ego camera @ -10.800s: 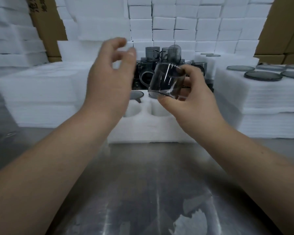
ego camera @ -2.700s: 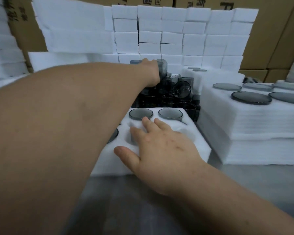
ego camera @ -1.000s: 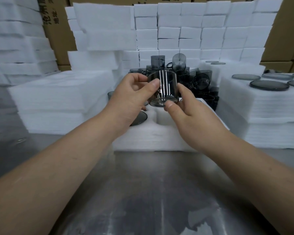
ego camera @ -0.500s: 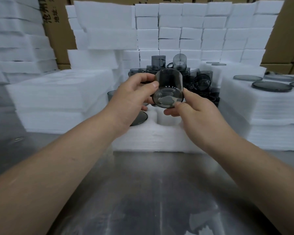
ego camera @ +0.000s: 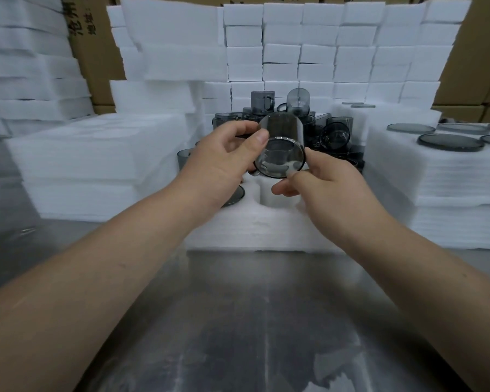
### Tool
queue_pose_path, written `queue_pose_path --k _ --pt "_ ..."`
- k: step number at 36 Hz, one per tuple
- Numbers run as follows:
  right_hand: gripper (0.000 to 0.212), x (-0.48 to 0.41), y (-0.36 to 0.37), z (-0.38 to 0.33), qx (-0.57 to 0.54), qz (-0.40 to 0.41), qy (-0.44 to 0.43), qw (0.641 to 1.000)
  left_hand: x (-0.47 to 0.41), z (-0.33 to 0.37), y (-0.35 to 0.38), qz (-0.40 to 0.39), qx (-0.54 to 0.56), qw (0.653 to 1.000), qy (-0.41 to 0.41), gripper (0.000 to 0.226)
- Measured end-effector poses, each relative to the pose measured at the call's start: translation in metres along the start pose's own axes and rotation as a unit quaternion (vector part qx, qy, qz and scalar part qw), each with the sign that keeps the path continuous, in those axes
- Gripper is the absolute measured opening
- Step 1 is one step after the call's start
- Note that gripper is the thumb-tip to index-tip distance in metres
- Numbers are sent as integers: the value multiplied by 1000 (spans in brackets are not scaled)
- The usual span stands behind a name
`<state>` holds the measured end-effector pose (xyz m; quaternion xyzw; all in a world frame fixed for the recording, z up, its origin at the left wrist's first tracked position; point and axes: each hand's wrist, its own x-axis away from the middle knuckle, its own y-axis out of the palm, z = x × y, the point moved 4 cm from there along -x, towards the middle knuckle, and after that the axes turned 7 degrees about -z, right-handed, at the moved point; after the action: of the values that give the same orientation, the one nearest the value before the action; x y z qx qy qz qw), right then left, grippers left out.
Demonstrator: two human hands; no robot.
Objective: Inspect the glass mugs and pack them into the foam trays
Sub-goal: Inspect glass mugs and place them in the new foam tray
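A smoky grey glass mug (ego camera: 281,148) is held up between both hands, tipped so its open mouth faces me. My left hand (ego camera: 224,162) grips its left side, thumb on the rim. My right hand (ego camera: 323,179) pinches its lower right edge. Below them lies a white foam tray (ego camera: 255,224) with round pockets; one grey mug (ego camera: 235,197) sits in a pocket at the left, partly hidden by my left wrist. A pile of grey mugs (ego camera: 331,131) stands behind the tray.
Foam sheet stacks (ego camera: 96,159) rise at the left, and a foam stack (ego camera: 436,176) with grey glass discs (ego camera: 450,141) at the right. White foam blocks (ego camera: 323,52) and cardboard boxes form the back wall. The steel tabletop (ego camera: 252,321) stretches in front.
Over the last second the mug has been tipped from nearly upright until its mouth faces me, and lowered slightly. Both hands have stayed on it.
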<state>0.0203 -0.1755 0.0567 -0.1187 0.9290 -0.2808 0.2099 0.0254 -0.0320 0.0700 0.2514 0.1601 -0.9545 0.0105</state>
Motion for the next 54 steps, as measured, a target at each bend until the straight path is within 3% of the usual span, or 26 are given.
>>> queue_pose_path --k 19,24,29,34,54 --pt "15 0 -2 0 -12 4 -26 1000 3 5 3 -52 31 997 55 34" --pt "24 -1 -3 1 -3 14 -47 999 0 2 1 -31 27 998 45 44" --pt "52 -5 -5 9 -22 27 -39 999 1 2 -1 -4 10 1000 29 51" --pt "57 -3 -6 9 -36 31 -44 998 3 3 0 0 -8 999 38 54" --pt "31 -2 -6 4 -76 41 -47 995 2 2 4 -15 43 997 56 51"
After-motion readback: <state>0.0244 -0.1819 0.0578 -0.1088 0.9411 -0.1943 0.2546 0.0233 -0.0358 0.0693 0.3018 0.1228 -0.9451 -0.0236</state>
